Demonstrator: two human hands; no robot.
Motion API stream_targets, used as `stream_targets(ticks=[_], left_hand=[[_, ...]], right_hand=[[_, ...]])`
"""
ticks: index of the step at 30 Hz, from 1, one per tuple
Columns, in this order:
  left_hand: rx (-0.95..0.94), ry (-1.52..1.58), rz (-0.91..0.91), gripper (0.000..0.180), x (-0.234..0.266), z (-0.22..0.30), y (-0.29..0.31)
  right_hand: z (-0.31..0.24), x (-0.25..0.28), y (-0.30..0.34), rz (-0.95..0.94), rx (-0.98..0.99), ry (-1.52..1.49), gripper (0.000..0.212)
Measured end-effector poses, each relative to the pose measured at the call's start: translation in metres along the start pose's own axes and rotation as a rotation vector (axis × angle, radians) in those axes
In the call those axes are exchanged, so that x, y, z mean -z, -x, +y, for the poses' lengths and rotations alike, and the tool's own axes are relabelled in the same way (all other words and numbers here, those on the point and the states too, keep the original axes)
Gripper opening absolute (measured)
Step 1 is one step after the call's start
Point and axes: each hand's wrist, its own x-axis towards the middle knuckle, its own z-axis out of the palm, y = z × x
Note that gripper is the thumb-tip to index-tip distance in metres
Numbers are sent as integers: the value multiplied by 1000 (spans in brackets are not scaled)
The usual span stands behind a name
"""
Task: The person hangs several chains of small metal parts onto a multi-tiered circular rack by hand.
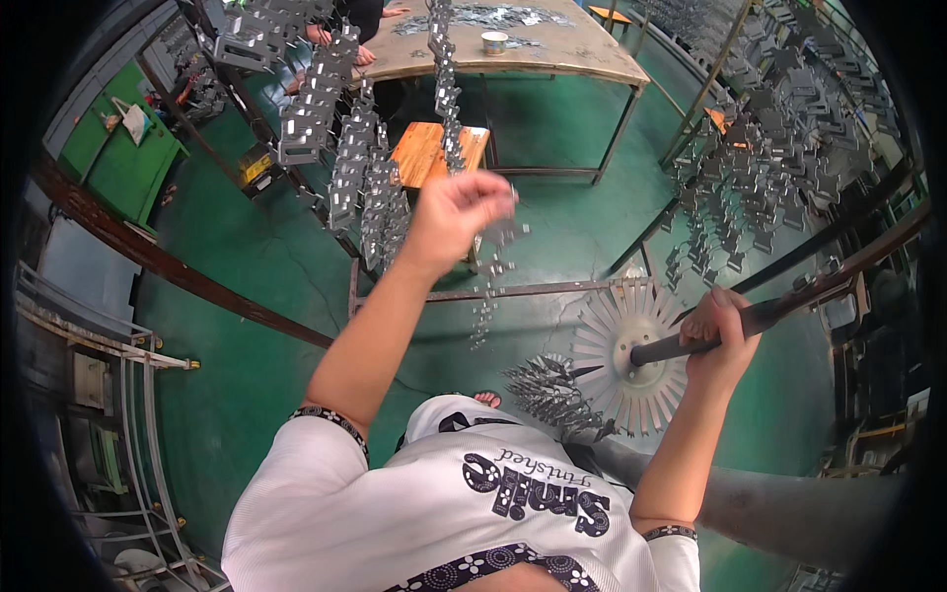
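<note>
My left hand [462, 219] is raised in the middle of the view, fingers pinched on a hanging strand of small grey metal parts [445, 94]. The strand's lower end [488, 286] dangles below my fingers, slightly blurred. My right hand [722, 331] is closed round a dark metal bar [681, 345] on the right. Where the bar ends on the left there is a pale round disc with radiating slats [604, 321]. Close by the disc hangs a bunch of pointed grey metal pieces [552, 395].
Strands of grey metal brackets hang at left [314, 109] and at right [745, 183]. Ahead stand a wooden stool [419, 146] and a table [582, 61] bearing metal pieces and a tub [494, 41]. Another person's hand [364, 55] is at that table. A rusty rail [187, 271] crosses the left.
</note>
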Motion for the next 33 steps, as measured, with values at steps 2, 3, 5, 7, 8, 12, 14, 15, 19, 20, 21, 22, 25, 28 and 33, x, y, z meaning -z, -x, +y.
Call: stream_targets(ticks=[2,3,5,7,8,12,14,15,19,20,21,22,25,28,33], left_hand=[[76,6,-73,7,-5,-28,21],[103,40,-112,7,-8,-43,30],[171,88,-185,7,-14,-64,46],[220,91,-268,8,-21,-79,58],[232,82,-311,8,-25,-85,63],[227,122,-432,9,-40,-94,74],[194,54,-531,10,-45,-95,77],[171,46,-542,10,-48,-94,78],[103,9,-584,9,-53,-98,81],[104,10,-585,9,-54,-98,81],[93,4,-584,9,-55,-98,81],[84,-2,-583,9,-56,-98,81],[14,-82,-589,8,-57,-97,81],[68,-34,-593,9,-54,-100,79],[-38,-375,-473,10,-31,-55,40]], right_hand=[[-2,-1,0,-34,-5,1,29],[-4,-2,1,-33,-4,2,29],[-5,-4,1,-45,-5,15,31],[-5,-4,1,-54,1,23,32],[-5,-4,1,-64,9,29,33],[-5,-3,0,-72,8,38,33],[-5,-2,0,-91,10,27,34],[-5,-1,0,-90,10,29,34],[-5,-1,-1,-92,5,7,33],[-4,0,-1,-95,4,0,33],[-3,2,-1,-94,5,0,33],[-2,5,-2,-102,-11,-45,29],[0,7,-3,-111,-35,-98,24],[3,4,-5,-118,-38,-111,23],[12,13,-5,-81,-100,-171,17]])
